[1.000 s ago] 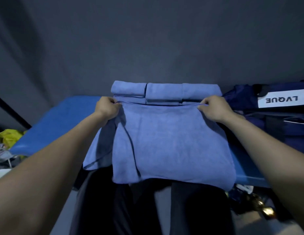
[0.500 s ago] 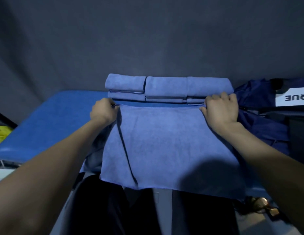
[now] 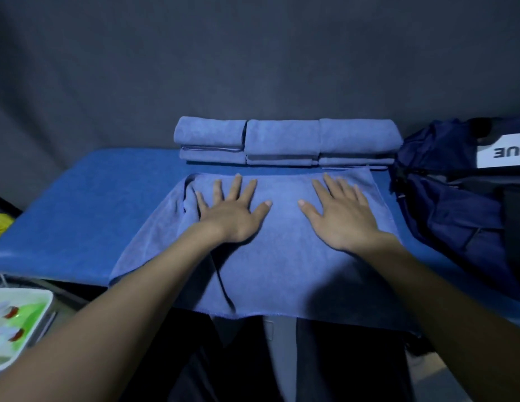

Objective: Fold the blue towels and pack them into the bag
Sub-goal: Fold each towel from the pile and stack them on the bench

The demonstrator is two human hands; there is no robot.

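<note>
Both hands lie flat with fingers spread, the left hand (image 3: 232,211) and right hand (image 3: 343,216) pressing the blue towel (image 3: 270,265) in the middle of the frame. It rests on the blue tabletop (image 3: 78,210). This looks like smoothing before folding. Next comes grabbing an edge. Folded towels (image 3: 284,140) sit behind; the bag (image 3: 456,210) waits at right.
</note>
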